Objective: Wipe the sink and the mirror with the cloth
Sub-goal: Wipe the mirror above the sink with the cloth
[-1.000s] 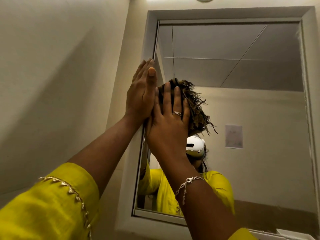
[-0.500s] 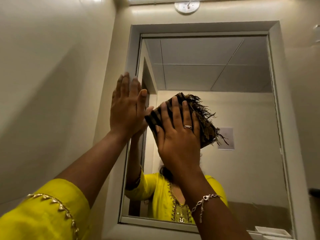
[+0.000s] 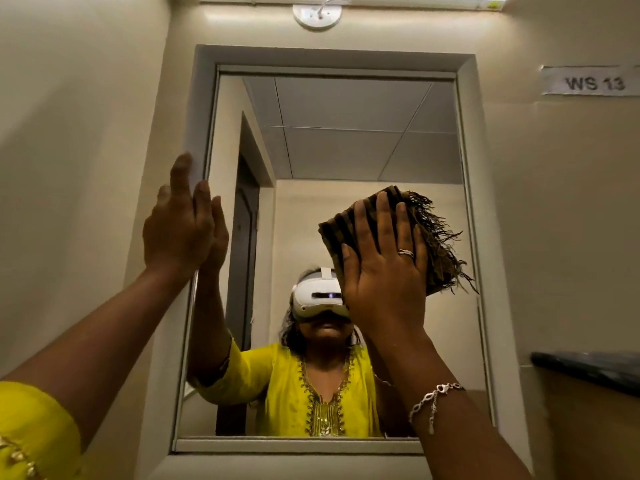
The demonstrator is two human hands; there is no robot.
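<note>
Pressing the cloth (image 3: pixel 398 233) flat against the mirror (image 3: pixel 346 140), my right hand (image 3: pixel 382 275) has its fingers spread wide over it, palm toward the glass. That cloth is folded, dark brown with darker stripes, and its frayed fringe sticks out past my little finger on the right side. It sits in the right half of the glass, about mid-height, just inside the right edge of the frame (image 3: pixel 471 168). A ring (image 3: pixel 406 252) shows on one finger, and a bracelet (image 3: pixel 434 398) hangs at the wrist.

My left hand (image 3: pixel 180 223) is open and holds nothing; the fingers are straight and close together, pointing up. It rests at the left edge of the mirror, over the frame there, and its reflection meets it on the glass. I cannot tell how firmly it presses. A yellow sleeve (image 3: pixel 34 431) with gold trim covers my left upper arm at the bottom left corner.

Reflected in the glass I see a yellow top, a white headset (image 3: pixel 317 296), a ceiling of panels and a dark doorway. Above the frame a round white fitting (image 3: pixel 317 15) sits on the wall. To the right a label (image 3: pixel 594 81) reads "WS 13", and lower down a dark ledge (image 3: pixel 588 370) juts out from the wall. No sink shows from this head view.
</note>
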